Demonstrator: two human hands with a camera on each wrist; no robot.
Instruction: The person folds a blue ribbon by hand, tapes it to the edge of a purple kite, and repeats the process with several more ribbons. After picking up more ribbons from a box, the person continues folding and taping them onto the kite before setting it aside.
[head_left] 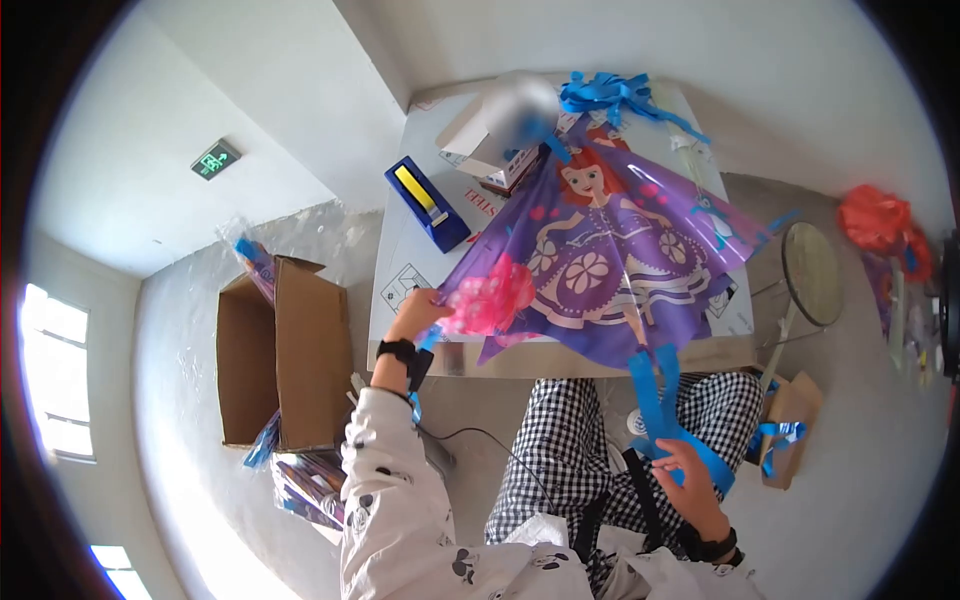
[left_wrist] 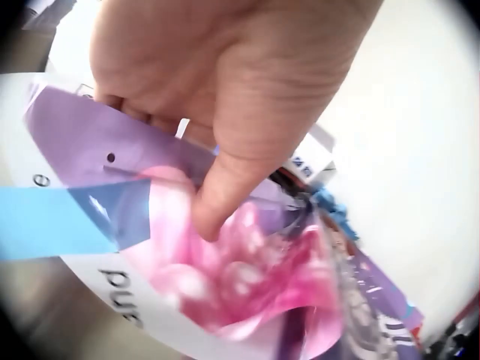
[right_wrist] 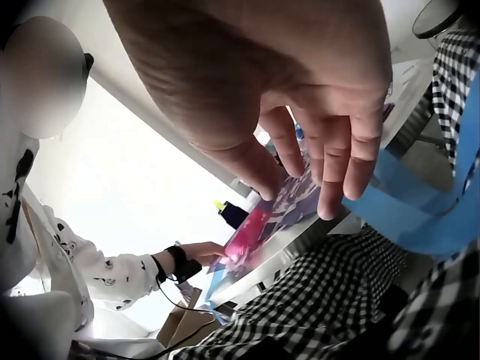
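Purple sheet (head_left: 600,250) with a princess print, laid over the desk (head_left: 405,250) with the picture upward, from near the far edge down to the near one. Clamped at its left side, toward the desk's near left corner, in the left hand (head_left: 417,313): thumb across the front, fingers behind, pinching the material. Not so on the other side: right hand (head_left: 690,487) below the desk's near edge, fingers loosely bent, apart and gripping nothing, close to blue ribbons (head_left: 655,395) (touching or merely beside, impossible to tell). Done, judging by the present lie of things: sheet spread out, ribbons trailing from its lower end toward the lap, blue strip (left_wrist: 67,223) overlapping it beside the left thumb. Fastened there or only laid across, not clear. Probably in hand: work on that left side. Visible past the desk's right edge, too small to read as fixed or loose: bit of blue (head_left: 784,221) by the opposite corner. Left over, perhaps as stock for more of the same: blue bundle (head_left: 608,93) at the far edge, and, near the left edge, blue holder (head_left: 422,203) with a yellow insert, untouched. Seemingly well along, not certainly complete.
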